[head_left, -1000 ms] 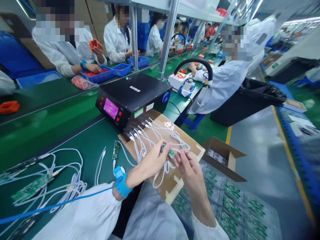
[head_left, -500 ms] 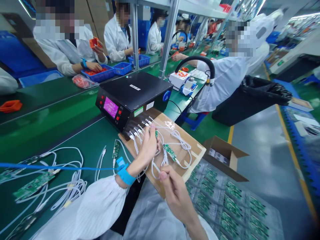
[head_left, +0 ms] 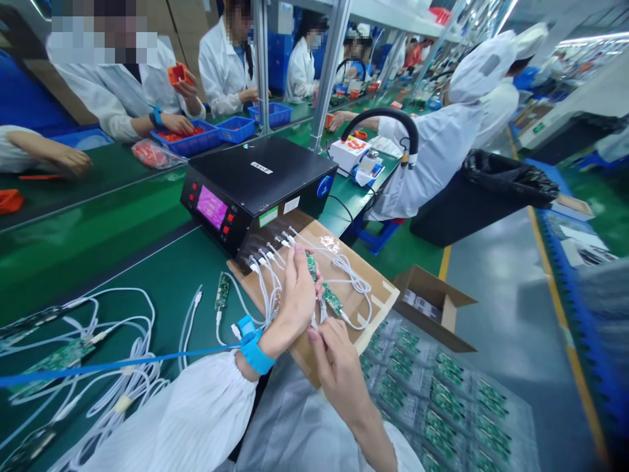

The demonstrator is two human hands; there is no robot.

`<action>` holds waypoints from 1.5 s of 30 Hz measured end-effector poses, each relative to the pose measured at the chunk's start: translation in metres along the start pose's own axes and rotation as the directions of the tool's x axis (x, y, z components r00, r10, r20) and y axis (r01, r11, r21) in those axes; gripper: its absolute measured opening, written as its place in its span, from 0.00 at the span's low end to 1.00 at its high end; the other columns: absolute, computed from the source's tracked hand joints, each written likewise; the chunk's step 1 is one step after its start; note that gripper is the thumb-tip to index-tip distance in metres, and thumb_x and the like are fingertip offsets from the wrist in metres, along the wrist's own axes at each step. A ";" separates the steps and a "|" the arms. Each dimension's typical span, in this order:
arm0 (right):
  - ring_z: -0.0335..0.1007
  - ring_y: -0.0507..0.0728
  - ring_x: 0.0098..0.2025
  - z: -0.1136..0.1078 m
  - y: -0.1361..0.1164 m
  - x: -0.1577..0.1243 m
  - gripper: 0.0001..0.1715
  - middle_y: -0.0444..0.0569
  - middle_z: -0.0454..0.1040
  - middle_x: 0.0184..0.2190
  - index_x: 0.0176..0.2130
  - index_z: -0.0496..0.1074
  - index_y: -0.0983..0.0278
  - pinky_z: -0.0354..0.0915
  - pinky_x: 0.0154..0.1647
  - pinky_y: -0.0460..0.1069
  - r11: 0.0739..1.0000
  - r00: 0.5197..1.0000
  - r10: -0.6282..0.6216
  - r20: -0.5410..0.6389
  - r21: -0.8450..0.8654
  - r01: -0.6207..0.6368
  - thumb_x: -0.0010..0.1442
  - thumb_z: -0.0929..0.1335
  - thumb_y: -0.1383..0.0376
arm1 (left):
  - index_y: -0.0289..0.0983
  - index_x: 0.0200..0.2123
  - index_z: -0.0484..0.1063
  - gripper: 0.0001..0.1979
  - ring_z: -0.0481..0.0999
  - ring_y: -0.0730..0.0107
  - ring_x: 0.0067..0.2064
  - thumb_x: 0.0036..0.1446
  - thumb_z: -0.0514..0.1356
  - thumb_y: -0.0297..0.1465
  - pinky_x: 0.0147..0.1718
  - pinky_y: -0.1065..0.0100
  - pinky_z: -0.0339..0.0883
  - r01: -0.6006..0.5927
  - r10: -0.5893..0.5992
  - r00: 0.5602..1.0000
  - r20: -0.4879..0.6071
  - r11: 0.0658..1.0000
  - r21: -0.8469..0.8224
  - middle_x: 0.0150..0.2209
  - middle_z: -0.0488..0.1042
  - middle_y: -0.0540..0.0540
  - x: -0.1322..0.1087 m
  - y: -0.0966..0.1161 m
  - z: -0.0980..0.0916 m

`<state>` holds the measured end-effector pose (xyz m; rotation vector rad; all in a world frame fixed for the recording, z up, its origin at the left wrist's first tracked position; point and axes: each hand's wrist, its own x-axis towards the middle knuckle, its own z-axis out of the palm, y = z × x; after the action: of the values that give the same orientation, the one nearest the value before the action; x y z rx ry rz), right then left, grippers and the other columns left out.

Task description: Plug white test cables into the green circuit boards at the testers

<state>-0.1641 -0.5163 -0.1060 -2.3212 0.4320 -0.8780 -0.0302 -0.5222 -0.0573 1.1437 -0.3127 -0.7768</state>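
My left hand (head_left: pixel 298 288), with a blue wrist strap (head_left: pixel 256 352) on its wrist, is closed around a small green circuit board (head_left: pixel 311 265). Just below it, my right hand (head_left: pixel 339 354) pinches the end of a white cable (head_left: pixel 315 321) between thumb and finger, close under the held board; whether the plug touches the board is hidden. A second circuit board (head_left: pixel 333 299), with a cable plugged in, lies on the cardboard (head_left: pixel 378 278) beside my hands. Several white cables run to the front of a black tester box (head_left: pixel 260 174) with a lit pink screen.
More boards and coiled white cables (head_left: pixel 132 373) lie on the green bench at left. Trays of circuit boards (head_left: pixel 445 400) sit at lower right, near an open carton (head_left: pixel 432 305). Co-workers handle orange parts across the conveyor (head_left: pixel 98 213); a black bin (head_left: pixel 472 203) stands at right.
My right hand has brought the cable end up close to the board in my left hand, which shows more of the board now. A co-worker's hand has come in at far left.
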 end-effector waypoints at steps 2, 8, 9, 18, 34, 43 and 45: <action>0.61 0.54 0.35 -0.001 0.002 -0.001 0.14 0.43 0.64 0.31 0.35 0.61 0.60 0.60 0.39 0.49 1.000 1.000 -0.019 0.001 -0.015 0.019 0.75 0.61 0.71 | 0.42 0.45 0.61 0.24 0.61 0.77 0.20 0.71 0.49 0.57 0.19 0.75 0.58 0.000 0.000 1.000 -0.003 1.000 -0.006 0.26 0.61 0.56 0.000 0.000 0.002; 0.61 0.54 0.35 0.000 0.005 -0.004 0.12 0.43 0.66 0.32 0.38 0.63 0.60 0.61 0.43 0.51 0.998 0.998 -0.045 -0.033 -0.039 0.043 0.73 0.62 0.74 | 0.41 0.44 0.61 0.24 0.59 0.77 0.19 0.71 0.49 0.57 0.17 0.74 0.57 0.042 -0.042 0.999 -0.004 0.999 0.005 0.26 0.60 0.56 0.000 0.000 0.007; 0.61 0.54 0.35 0.000 0.006 -0.004 0.12 0.43 0.66 0.32 0.38 0.64 0.60 0.62 0.44 0.51 0.998 0.998 -0.054 -0.042 -0.042 0.052 0.73 0.62 0.74 | 0.41 0.44 0.61 0.24 0.59 0.77 0.19 0.71 0.49 0.57 0.17 0.74 0.58 0.047 -0.047 0.999 -0.006 0.999 0.008 0.26 0.61 0.56 0.001 0.000 0.007; 0.61 0.55 0.36 0.004 0.004 -0.011 0.12 0.44 0.65 0.31 0.37 0.64 0.60 0.61 0.41 0.51 1.000 0.992 0.023 -0.122 -0.018 -0.025 0.73 0.62 0.73 | 0.42 0.45 0.62 0.26 0.61 0.77 0.19 0.70 0.48 0.59 0.18 0.74 0.57 0.040 -0.039 0.999 -0.012 0.998 0.043 0.26 0.62 0.56 -0.002 -0.007 0.013; 0.71 0.65 0.60 -0.047 0.018 0.010 0.50 0.58 0.73 0.57 0.66 0.67 0.61 0.73 0.59 0.60 0.991 0.903 -0.090 0.419 0.130 0.038 0.55 0.78 0.43 | 0.42 0.50 0.69 0.24 0.65 0.75 0.21 0.69 0.54 0.56 0.19 0.74 0.60 0.059 -0.086 0.993 0.085 0.959 0.277 0.28 0.68 0.52 0.014 0.023 0.002; 0.73 0.62 0.42 -0.047 0.094 0.101 0.12 0.53 0.75 0.37 0.38 0.74 0.63 0.69 0.46 0.58 0.968 0.895 -0.016 0.446 -0.218 0.126 0.73 0.66 0.61 | 0.40 0.43 0.70 0.21 0.67 0.74 0.23 0.66 0.60 0.53 0.23 0.73 0.64 -0.003 -0.068 0.988 0.142 0.893 0.449 0.28 0.71 0.52 0.025 0.006 -0.015; 0.70 0.58 0.37 -0.053 0.103 0.108 0.14 0.50 0.74 0.34 0.36 0.70 0.61 0.66 0.41 0.54 0.987 0.888 0.024 0.459 -0.153 0.052 0.74 0.64 0.59 | 0.40 0.44 0.72 0.20 0.68 0.73 0.24 0.66 0.61 0.52 0.26 0.72 0.64 -0.041 -0.032 0.990 0.140 0.869 0.493 0.26 0.69 0.53 0.026 0.002 -0.014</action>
<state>-0.1300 -0.6699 -0.0891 -2.5808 0.2875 -0.2790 -0.0026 -0.5303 -0.0657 1.5718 -0.6657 -0.7995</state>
